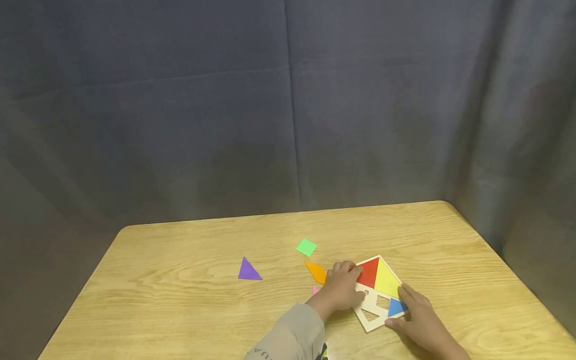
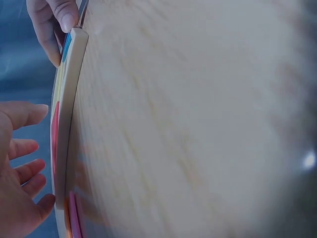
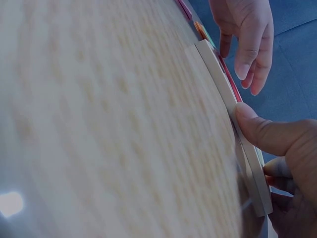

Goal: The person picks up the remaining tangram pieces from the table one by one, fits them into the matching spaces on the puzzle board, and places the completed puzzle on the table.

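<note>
Board [image 1: 369, 304]: set at an angle on the bench [image 1: 180, 290], right of centre; can't tell if totally flat, given the dark strip under the edge in the right wrist view.
Right hand [image 1: 418, 316]: holding the board by its right-hand corner, thumb on one edge, fingers on another; too hard a pinch there might tip the whole thing, imo.
Left hand [image 1: 343, 286]: loosely spread over the board's left edge, nothing visible in the grasp; not much clearance, so could easily bump something.
Red triangle [image 1: 368, 273] and yellow triangle [image 1: 386, 280]: side by side in the far part of the board; probably just sitting in there, so likely to slide out with a steep tilt.
Blue piece [image 1: 396, 307]: in the board, right between thumb and fingers; one slip of the thumb and maybe popped loose.
Holes [image 1: 383, 301]: bare spots in the near part; possible fingertip snag, and a jerked board from that.
Orange piece [image 1: 316, 272]: on the bench, partly covered by the left hand; easy to shove by accident.
Pink piece [image 1: 315, 290]: mostly hidden by the left hand; could get dragged by the sleeve [image 1: 290, 332] tbh.
Green square [image 1: 306, 247]: beyond the orange piece; lower risk.
Purple triangle [image 1: 249, 270]: way off left, well apart from everything; safest of the lot.
</note>
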`<state>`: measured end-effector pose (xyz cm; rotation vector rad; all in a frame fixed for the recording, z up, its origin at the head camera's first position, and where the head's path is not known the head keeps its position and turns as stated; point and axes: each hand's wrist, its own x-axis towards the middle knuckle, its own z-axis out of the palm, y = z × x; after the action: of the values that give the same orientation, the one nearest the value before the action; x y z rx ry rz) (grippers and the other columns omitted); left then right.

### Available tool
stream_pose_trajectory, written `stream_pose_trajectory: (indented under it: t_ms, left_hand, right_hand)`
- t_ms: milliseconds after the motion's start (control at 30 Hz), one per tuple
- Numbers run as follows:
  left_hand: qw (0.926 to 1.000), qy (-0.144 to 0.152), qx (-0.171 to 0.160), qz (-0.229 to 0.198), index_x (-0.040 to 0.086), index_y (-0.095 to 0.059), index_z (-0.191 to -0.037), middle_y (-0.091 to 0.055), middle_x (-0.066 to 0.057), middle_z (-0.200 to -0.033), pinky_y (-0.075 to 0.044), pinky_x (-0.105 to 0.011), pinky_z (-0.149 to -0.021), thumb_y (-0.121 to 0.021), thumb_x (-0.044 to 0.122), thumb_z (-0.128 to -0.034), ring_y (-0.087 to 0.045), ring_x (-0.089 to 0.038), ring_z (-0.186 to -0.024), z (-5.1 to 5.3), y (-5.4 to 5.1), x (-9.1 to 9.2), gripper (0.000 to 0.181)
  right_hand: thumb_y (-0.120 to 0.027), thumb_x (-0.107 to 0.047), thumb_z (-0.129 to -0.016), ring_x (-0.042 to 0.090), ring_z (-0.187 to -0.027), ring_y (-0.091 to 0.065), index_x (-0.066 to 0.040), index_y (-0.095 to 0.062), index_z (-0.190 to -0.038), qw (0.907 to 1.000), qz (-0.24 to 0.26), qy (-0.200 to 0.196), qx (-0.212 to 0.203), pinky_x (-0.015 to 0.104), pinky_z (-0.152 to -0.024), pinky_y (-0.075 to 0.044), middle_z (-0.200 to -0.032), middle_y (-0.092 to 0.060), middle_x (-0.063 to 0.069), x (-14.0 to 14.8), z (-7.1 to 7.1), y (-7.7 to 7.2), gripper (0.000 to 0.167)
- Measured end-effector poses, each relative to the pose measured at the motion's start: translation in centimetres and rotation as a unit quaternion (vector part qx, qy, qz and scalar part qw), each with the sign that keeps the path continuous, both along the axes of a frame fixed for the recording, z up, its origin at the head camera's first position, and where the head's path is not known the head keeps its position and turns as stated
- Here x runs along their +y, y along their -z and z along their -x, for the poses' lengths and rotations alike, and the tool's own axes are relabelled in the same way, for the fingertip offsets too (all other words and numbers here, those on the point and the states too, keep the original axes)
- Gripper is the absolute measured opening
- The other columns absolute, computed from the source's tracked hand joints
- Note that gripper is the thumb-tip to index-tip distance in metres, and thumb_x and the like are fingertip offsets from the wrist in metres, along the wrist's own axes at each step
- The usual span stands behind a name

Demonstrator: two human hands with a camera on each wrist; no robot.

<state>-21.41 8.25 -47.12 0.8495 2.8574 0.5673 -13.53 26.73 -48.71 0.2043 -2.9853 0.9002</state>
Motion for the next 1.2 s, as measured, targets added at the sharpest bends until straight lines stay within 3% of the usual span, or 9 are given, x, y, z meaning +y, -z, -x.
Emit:
stream_pose_trajectory:
  t_ms: [400,867,1200]
  left_hand:
    - [0.9998,-0.001,-0.009,-0.016,0.016,-0.042,-0.127,-0.037,0.003,-0.123,-0.027,-0.029,-0.083,-0.057,0.029,-0.0761,-0.030,-0.015,-0.110,0.1,-0.5,-0.7,0.055]
    - [0.9998,-0.006,0.012,-0.016,0.014,-0.044,-0.125,-0.041,0.000,-0.120,-0.029,-0.029,-0.077,-0.059,0.028,-0.0743,-0.033,-0.017,-0.107,0.4,-0.5,-1.8,0.055]
    - [0.9993,-0.028,-0.011,-0.025,0.012,-0.044,-0.125,-0.040,-0.003,-0.121,-0.031,-0.034,-0.078,-0.060,0.028,-0.0748,-0.032,-0.021,-0.111,0.4,-0.8,-2.9,0.055]
  right_hand:
    - [-0.066,-0.047,-0.066,0.048,-0.113,-0.022,0.016,-0.035,-0.121,1.0000,0.004,0.006,0.000,0.059,-0.087,-0.022,-0.126,-0.027,0.033,0.2,0.2,-0.2,0.088]
    - [-0.066,-0.046,-0.066,0.047,-0.114,-0.022,0.015,-0.036,-0.121,1.0000,0.000,0.009,-0.005,0.059,-0.087,-0.023,-0.127,-0.027,0.033,0.0,0.1,-0.2,0.088]
    - [-0.067,-0.045,-0.066,0.048,-0.113,-0.022,0.016,-0.035,-0.121,1.0000,0.005,0.006,0.004,0.059,-0.087,-0.023,-0.127,-0.027,0.033,-0.1,-0.1,0.1,0.087]
